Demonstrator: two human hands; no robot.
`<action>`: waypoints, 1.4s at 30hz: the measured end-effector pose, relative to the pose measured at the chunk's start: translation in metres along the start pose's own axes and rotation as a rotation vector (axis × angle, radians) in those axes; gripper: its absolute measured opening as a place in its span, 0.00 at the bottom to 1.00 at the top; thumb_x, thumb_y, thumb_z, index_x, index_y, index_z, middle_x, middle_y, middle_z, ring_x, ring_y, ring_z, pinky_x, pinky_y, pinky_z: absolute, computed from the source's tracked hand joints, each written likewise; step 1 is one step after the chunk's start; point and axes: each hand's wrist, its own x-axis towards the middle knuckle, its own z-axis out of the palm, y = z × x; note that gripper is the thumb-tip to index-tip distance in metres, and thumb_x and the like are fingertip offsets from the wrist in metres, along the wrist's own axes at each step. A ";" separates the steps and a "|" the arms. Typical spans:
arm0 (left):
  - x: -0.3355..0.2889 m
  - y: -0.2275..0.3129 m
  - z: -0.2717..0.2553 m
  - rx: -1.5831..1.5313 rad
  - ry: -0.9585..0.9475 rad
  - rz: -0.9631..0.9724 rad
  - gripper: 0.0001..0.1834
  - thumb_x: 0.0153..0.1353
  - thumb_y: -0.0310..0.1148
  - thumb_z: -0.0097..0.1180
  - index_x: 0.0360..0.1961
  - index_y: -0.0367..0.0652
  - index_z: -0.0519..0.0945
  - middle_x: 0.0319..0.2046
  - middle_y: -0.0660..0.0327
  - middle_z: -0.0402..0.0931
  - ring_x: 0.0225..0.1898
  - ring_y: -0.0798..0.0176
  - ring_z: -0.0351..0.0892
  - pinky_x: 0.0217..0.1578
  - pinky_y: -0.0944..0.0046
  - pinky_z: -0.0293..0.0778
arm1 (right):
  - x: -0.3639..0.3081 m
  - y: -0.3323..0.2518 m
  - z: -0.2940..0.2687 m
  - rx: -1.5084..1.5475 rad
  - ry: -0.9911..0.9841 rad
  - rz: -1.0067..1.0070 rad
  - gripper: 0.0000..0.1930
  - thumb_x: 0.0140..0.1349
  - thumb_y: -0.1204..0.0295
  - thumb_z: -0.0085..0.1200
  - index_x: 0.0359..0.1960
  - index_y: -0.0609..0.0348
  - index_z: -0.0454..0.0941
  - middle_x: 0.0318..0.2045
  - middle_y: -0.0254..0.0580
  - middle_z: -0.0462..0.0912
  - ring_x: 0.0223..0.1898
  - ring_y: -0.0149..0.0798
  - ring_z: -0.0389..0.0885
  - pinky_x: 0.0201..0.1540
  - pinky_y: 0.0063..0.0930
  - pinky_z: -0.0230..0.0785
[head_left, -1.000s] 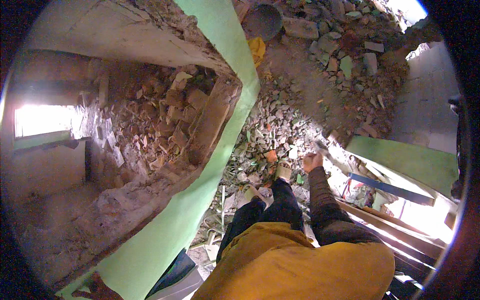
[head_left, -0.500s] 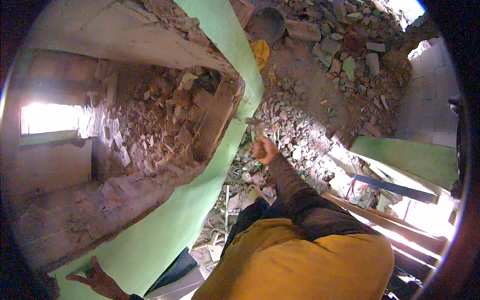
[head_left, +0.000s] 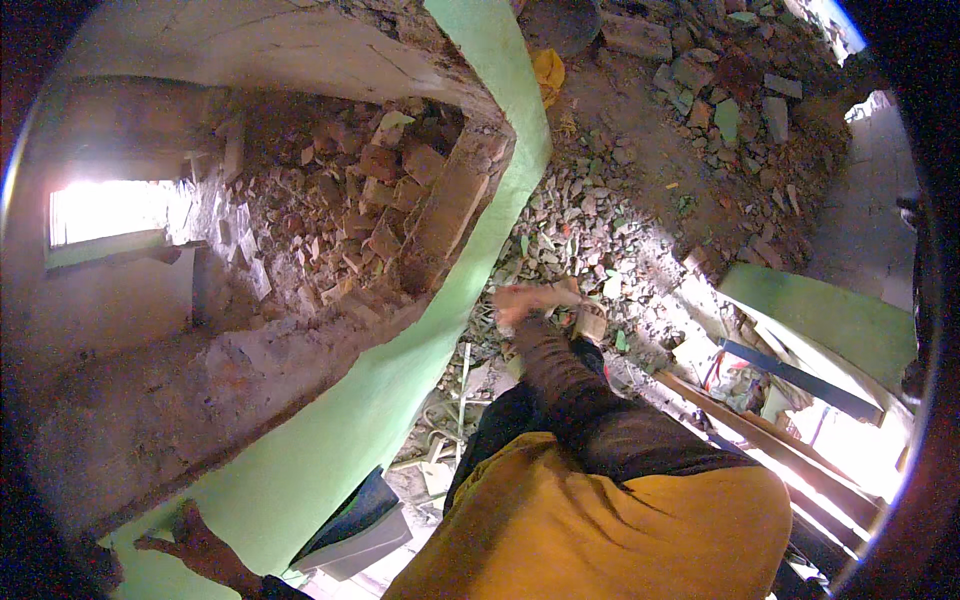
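My left hand (head_left: 205, 552) rests with spread fingers on the green-painted face of a broken wall (head_left: 330, 430) at the lower left; nothing is in it. Near the middle, beside the wall and over the rubble, my right hand (head_left: 513, 305) is closed around the handle of a hammer (head_left: 555, 295). The hammer is blurred, its handle pointing to the right, and its head cannot be made out clearly. The wall's broken upper edge (head_left: 470, 215) is bare and rough, with exposed masonry. Below the right forearm are my dark trouser legs and a tan shoe (head_left: 591, 322).
Broken bricks and rubble (head_left: 600, 225) cover the ground beyond my hand. More debris (head_left: 350, 200) lies behind the wall, near a bright window opening (head_left: 110, 213). A yellow cloth (head_left: 548, 75) lies farther off. At right are a green panel (head_left: 820, 320) and wooden planks (head_left: 750, 430).
My right hand has drawn back from the wall edge toward me, and the hammer has swung from pointing at the wall to pointing right. My left hand stays on the wall. The view has shifted slightly.
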 end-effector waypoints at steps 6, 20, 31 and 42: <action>-0.003 0.009 -0.007 -0.013 -0.097 -0.094 0.54 0.58 0.32 0.62 0.72 0.46 0.33 0.54 0.47 0.72 0.45 0.59 0.75 0.49 0.59 0.72 | -0.036 -0.006 0.005 -0.141 -0.322 0.593 0.24 0.66 0.49 0.43 0.16 0.48 0.60 0.09 0.27 0.59 0.08 0.27 0.56 0.11 0.25 0.49; -0.001 0.002 -0.005 -0.074 -0.023 -0.154 0.55 0.57 0.29 0.63 0.71 0.45 0.32 0.41 0.53 0.77 0.38 0.60 0.75 0.47 0.62 0.72 | -0.018 -0.015 -0.083 -0.009 0.150 -0.131 0.22 0.64 0.48 0.48 0.28 0.56 0.69 0.17 0.35 0.68 0.18 0.36 0.68 0.21 0.36 0.64; -0.005 0.013 -0.008 0.024 -0.053 -0.076 0.55 0.58 0.29 0.62 0.71 0.42 0.29 0.39 0.55 0.79 0.38 0.61 0.76 0.48 0.63 0.71 | -0.076 -0.069 -0.071 -0.502 -0.179 0.260 0.16 0.68 0.55 0.44 0.26 0.51 0.66 0.15 0.25 0.61 0.14 0.23 0.63 0.14 0.19 0.55; 0.000 -0.037 -0.001 -0.247 -0.061 -0.120 0.50 0.59 0.27 0.57 0.71 0.45 0.34 0.47 0.49 0.75 0.43 0.59 0.76 0.51 0.59 0.71 | -0.012 -0.049 -0.032 -0.018 0.134 -0.166 0.18 0.64 0.56 0.46 0.19 0.51 0.68 0.15 0.30 0.70 0.14 0.33 0.67 0.16 0.31 0.57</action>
